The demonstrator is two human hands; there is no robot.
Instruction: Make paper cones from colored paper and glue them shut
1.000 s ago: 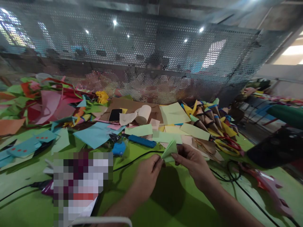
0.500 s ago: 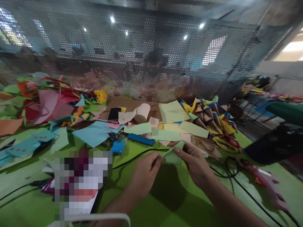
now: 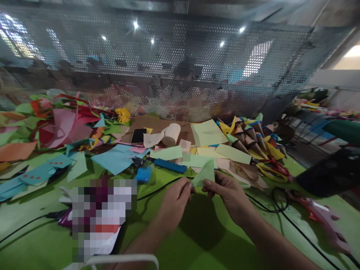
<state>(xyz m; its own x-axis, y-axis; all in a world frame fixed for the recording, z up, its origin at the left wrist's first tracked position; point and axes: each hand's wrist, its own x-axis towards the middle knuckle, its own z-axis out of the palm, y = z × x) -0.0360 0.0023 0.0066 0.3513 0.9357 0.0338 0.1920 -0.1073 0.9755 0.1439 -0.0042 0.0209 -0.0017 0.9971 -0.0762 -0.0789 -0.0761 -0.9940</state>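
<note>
Both of my hands hold one small light-green paper piece, folded to a point, just above the green table. My left hand pinches its lower left corner with closed fingers. My right hand grips its right edge between thumb and fingers. Flat sheets of light-green and yellow paper lie right behind the folded piece. A blue tool lies just left of them.
Coloured paper scraps pile up at the left. Paper cones and red-yellow scissors lie at the right. A black cable and a pink glue gun sit near my right arm. A phone, a paper roll and a perforated metal screen stand behind.
The folded green piece dipped flat toward the table half a second ago and now stands tilted up again between my fingers. My hands stayed in about the same place.
</note>
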